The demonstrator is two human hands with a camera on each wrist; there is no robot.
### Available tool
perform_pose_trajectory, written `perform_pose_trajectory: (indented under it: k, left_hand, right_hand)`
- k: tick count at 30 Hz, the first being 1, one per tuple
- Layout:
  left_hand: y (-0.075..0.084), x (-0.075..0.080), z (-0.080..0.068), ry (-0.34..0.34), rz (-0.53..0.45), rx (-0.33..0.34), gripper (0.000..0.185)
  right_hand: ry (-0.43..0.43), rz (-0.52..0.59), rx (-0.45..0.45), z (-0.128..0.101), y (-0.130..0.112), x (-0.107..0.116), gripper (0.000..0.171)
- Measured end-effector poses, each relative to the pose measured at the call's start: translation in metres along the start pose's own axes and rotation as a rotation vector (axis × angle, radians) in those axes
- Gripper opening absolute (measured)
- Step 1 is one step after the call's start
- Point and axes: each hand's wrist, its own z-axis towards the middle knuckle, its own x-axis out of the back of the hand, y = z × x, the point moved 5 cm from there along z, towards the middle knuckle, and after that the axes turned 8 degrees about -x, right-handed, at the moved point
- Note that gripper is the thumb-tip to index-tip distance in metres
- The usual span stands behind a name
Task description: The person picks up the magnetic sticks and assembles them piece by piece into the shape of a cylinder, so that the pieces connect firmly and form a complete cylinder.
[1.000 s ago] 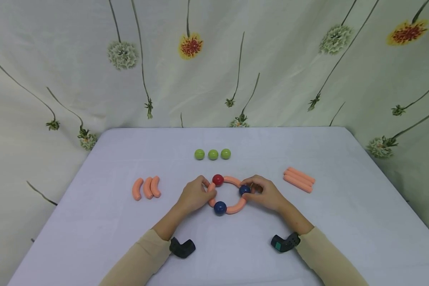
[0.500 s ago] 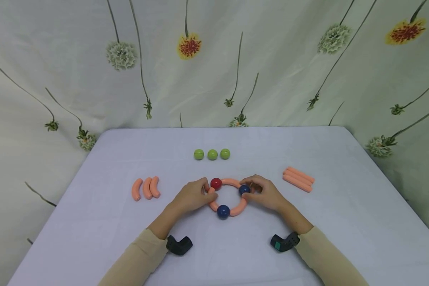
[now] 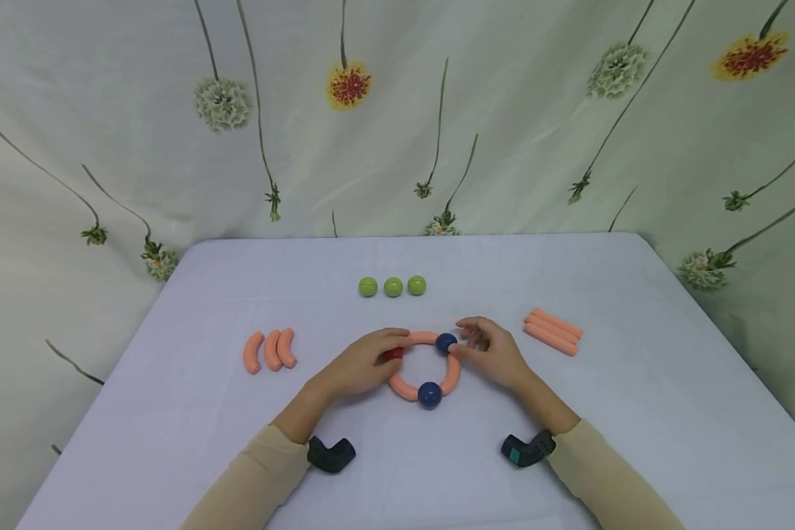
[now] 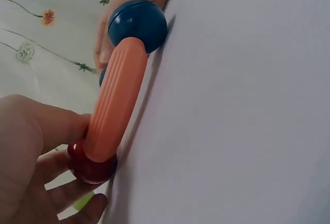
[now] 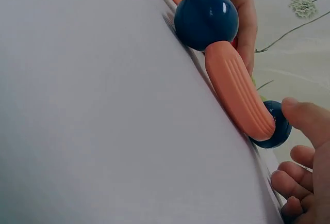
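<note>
Pale lilac table (image 3: 636, 383); behind it, a cream curtain (image 3: 503, 110) printed with flowers.

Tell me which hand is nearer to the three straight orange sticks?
Right. The right hand lies just beside the straight orange sticks; the left hand is beyond the ring.

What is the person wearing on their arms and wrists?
Both arms wear long beige sleeves. A small black camera is strapped under the left wrist; the one under the right wrist is black with a teal patch. The left hand and right hand are bare, without gloves or rings.
</note>
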Motion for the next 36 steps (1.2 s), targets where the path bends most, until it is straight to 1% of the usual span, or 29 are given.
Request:
perform_pose_trajectory:
  k: [1, 3, 6, 9, 14, 18, 21, 24, 26, 28, 31, 32, 36]
  left_hand:
    - [0.002, 0.0, 0.0, 0.0, -0.008, -0.026, 0.039]
    - [0.003, 0.0, 0.0, 0.019, -0.015, -0.038, 0.034]
    - [0.004, 0.002, -0.001, 0.052, -0.019, -0.014, 0.032]
    - [0.003, 0.002, -0.001, 0.061, -0.009, 0.018, 0.032]
    - [0.004, 0.0, 0.0, 0.096, 0.0, 0.055, 0.033]
    - [0.005, -0.001, 0.0, 0.118, 0.014, 0.084, 0.035]
    - [0.006, -0.001, 0.0, 0.118, 0.019, 0.086, 0.035]
    - [0.007, -0.002, 0.0, 0.106, 0.013, 0.061, 0.036]
    - [0.007, -0.001, -0.001, 0.108, -0.006, 0.048, 0.034]
    - [0.006, -0.001, -0.001, 0.12, -0.032, 0.04, 0.027]
    - [0.003, -0.002, -0.001, 0.147, -0.095, 0.03, 0.014]
    - [0.002, -0.003, -0.001, 0.15, -0.113, 0.025, 0.013]
    - [0.003, -0.005, -0.001, 0.141, -0.181, -0.005, 0.024]
  right_hand:
    - [0.005, 0.003, -0.004, 0.0, 0.0, 0.0, 0.035]
    - [-0.009, 0.014, 0.003, 0.0, 0.0, 0.0, 0.03]
    - [-0.068, 0.015, 0.034, -0.001, 0.0, -0.002, 0.025]
    - [-0.13, 0.04, 0.061, -0.003, -0.001, -0.004, 0.02]
    - [-0.167, 0.056, 0.077, -0.004, -0.002, -0.006, 0.018]
    - [-0.148, 0.033, 0.083, -0.003, -0.002, -0.006, 0.018]
    - [-0.116, 0.032, 0.087, -0.004, -0.004, -0.005, 0.016]
    - [-0.091, 0.028, 0.066, -0.009, -0.021, 0.0, 0.014]
    - [-0.068, 0.019, 0.054, -0.009, -0.021, 0.001, 0.012]
    - [-0.044, 0.011, 0.04, -0.008, -0.02, 0.002, 0.012]
    - [0.002, 0.017, 0.036, -0.003, -0.003, 0.0, 0.014]
    - [0.012, 0.023, 0.035, -0.003, -0.002, 0.001, 0.014]
    - [0.06, 0.006, 0.032, -0.002, -0.002, 0.005, 0.012]
